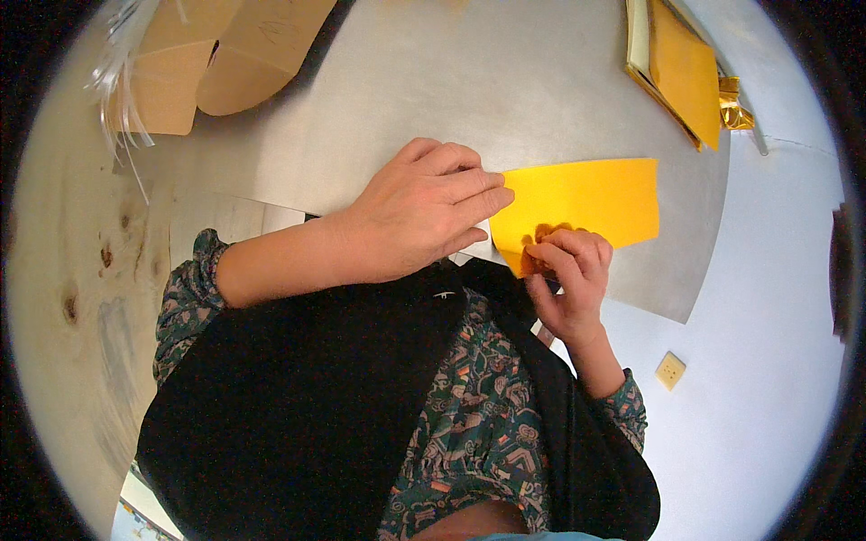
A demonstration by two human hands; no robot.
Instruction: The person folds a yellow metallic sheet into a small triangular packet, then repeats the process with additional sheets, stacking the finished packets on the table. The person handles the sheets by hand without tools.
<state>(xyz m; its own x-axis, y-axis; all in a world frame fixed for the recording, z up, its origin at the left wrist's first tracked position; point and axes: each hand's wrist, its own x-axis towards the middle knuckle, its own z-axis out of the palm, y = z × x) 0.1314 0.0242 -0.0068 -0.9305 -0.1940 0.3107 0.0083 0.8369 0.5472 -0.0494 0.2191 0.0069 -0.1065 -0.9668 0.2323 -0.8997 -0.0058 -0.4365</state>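
Note:
A bright yellow sheet of paper or thin card (595, 194) lies on the grey metal tabletop in front of me. My left hand (424, 212) rests beside its left edge, fingers stretched out and slightly apart, with the fingertips touching that edge. At the sheet's near left corner, my right hand (573, 275) has its fingers and thumb closed in a pinch. The corner there is bent up a little and casts a shadow. The fingertips partly cover what they grip.
Brown cardboard (262, 63) stands at the far left, with a bunch of clear plastic strips (126, 90) hanging beside it. More yellow sheets (690, 77) are stacked at the far right next to a shiny gold piece (735, 106). A wall socket (670, 371) shows beyond the table's right edge.

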